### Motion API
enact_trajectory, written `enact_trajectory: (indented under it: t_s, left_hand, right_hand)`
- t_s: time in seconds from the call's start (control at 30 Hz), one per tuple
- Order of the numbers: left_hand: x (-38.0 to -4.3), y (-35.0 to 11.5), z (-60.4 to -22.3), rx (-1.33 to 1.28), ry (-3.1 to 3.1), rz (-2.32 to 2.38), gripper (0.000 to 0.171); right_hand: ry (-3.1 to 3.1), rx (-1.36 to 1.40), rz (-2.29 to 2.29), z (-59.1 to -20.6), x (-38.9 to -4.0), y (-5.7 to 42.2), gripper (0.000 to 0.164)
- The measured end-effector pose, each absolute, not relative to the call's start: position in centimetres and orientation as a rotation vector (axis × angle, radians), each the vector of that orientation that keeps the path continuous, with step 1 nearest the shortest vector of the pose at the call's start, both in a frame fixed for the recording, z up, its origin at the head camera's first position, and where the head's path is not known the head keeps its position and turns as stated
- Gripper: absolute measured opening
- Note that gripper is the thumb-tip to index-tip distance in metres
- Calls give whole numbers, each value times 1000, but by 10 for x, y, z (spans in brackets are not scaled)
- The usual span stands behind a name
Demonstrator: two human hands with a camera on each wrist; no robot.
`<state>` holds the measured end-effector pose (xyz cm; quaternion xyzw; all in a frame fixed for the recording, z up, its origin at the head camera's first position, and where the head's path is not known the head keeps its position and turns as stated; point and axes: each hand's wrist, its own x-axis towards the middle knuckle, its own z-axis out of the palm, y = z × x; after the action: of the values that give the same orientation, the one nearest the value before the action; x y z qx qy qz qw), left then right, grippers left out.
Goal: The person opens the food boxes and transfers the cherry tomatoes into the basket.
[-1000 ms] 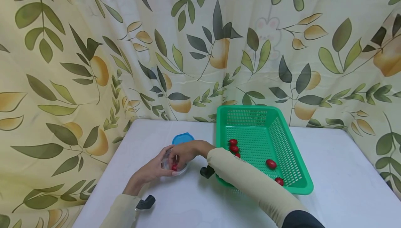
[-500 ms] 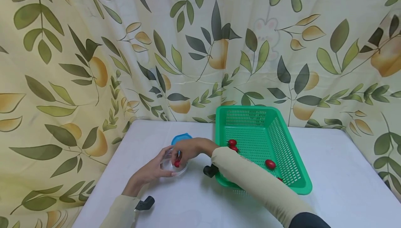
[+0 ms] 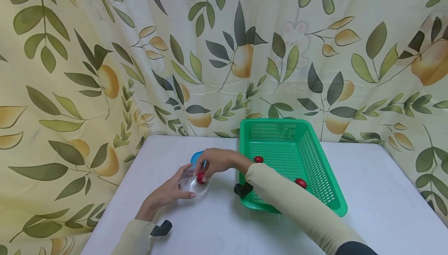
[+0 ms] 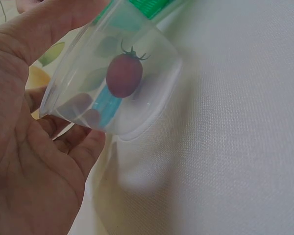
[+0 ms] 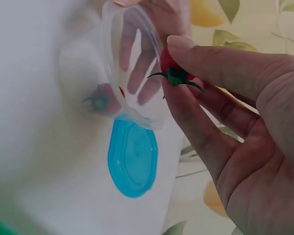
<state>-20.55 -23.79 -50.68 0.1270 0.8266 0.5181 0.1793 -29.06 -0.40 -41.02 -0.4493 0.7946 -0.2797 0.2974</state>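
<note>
A small clear plastic tub (image 3: 189, 183) stands on the white tabletop, gripped at its sides between the thumb and fingers of my left hand (image 3: 168, 189). Inside it lies one red cherry tomato (image 4: 124, 75) with its green stalk leaves, seen through the wall in the left wrist view. Over the tub's rim, my right hand (image 3: 218, 160) pinches another cherry tomato (image 5: 169, 62) between thumb and fingers, its stalk end toward the right wrist camera. A blue lid (image 5: 132, 159) lies on the table just behind the tub, partly covered by my right hand in the head view.
A green perforated basket (image 3: 316, 157) stands to the right, with red tomatoes (image 3: 301, 183) on its floor; my right sleeve (image 3: 290, 196) crosses its front and hides part of it. A leaf-print curtain (image 3: 224, 52) hangs behind the table.
My right hand has lifted from inside the tub to its rim and shifted slightly right, pinching a tomato. The left hand keeps its grip. The right sleeve now covers more of the basket's tomatoes.
</note>
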Motion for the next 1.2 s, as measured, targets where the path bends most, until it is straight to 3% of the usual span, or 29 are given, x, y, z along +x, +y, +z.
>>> enact_trajectory:
  t_s: [1.2]
  left_hand:
    - [-205,-235,-506,363,2341,1462,98]
  right_hand:
    - [2113,-1101,-955,-377,-285,78,24]
